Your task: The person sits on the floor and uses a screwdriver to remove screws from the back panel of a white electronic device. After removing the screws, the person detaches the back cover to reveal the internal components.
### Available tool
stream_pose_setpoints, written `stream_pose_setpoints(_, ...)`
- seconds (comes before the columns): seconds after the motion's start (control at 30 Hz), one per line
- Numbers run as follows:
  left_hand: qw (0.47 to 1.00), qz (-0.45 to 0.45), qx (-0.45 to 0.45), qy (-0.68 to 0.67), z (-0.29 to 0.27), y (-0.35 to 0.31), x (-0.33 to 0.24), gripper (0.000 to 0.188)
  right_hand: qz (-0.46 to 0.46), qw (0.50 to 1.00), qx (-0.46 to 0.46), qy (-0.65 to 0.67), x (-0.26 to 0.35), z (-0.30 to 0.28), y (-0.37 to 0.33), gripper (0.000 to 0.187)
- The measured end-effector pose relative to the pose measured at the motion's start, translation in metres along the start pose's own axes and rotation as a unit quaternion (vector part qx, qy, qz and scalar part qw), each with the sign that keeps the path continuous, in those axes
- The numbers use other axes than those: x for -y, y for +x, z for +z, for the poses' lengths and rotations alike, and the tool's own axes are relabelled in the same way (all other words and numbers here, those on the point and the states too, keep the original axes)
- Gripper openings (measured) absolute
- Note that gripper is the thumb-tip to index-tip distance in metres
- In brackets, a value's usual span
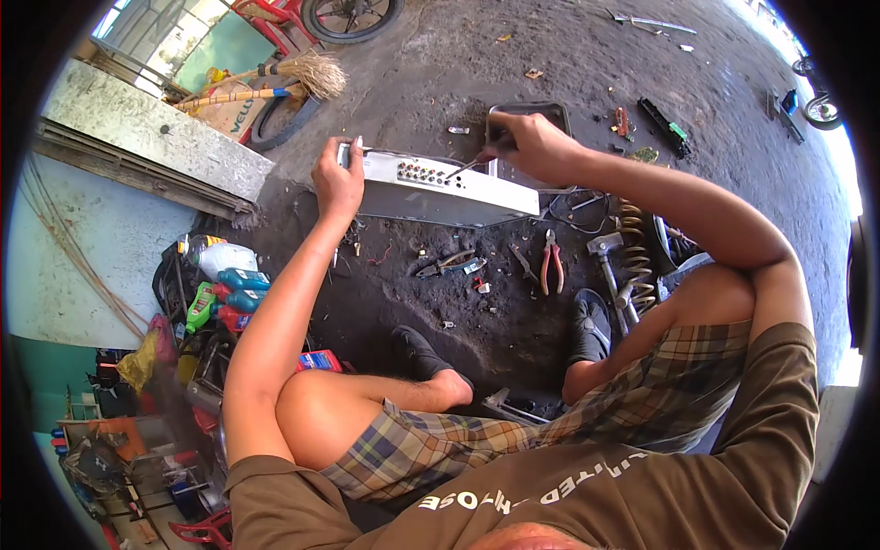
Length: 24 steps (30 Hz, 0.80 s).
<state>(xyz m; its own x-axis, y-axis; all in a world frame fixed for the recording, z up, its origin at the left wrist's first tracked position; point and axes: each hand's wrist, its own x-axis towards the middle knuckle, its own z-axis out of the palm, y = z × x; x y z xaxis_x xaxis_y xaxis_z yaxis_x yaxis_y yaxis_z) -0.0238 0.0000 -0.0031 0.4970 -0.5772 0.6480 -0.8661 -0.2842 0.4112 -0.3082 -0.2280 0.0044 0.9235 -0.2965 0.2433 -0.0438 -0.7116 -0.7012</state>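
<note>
A flat silver metal audio or video box [431, 203] stands on edge on the dark ground in front of me. Rows of round jacks [420, 172] line its upward-facing panel. My left hand [339, 186] is closed on the box's left end, thumb up along the corner. In my right hand [539, 147], above the right half, is a thin screwdriver [471, 166], its tip at the panel beside the jacks. My fingers hide most of its handle. Just behind the box lies a dark-rimmed tray or frame [555, 112], partly covered by that hand.
Nearer me lie red-handled pliers [552, 263], dark pliers [446, 265], a hammer [607, 246] and a coil spring [634, 240]. Several bottles [243, 280] crowd the left, below a white ledge [156, 137]. Brooms [316, 75] and a tyre sit beyond. A green-ended black part [665, 126] lies far right.
</note>
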Motion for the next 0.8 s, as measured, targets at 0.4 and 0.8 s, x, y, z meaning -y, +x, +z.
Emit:
stream_pose_setpoints(0.4,1.000,0.008,-0.004,0.011,0.002,0.001,-0.012,0.024,-0.132,0.990,-0.050,0.026,0.002,0.004,-0.004,0.027)
stream_pose_setpoints(0.8,1.000,0.007,0.001,0.004,-0.002,0.000,-0.007,0.024,0.072,0.997,0.032,0.014,0.014,-0.007,0.004,0.025)
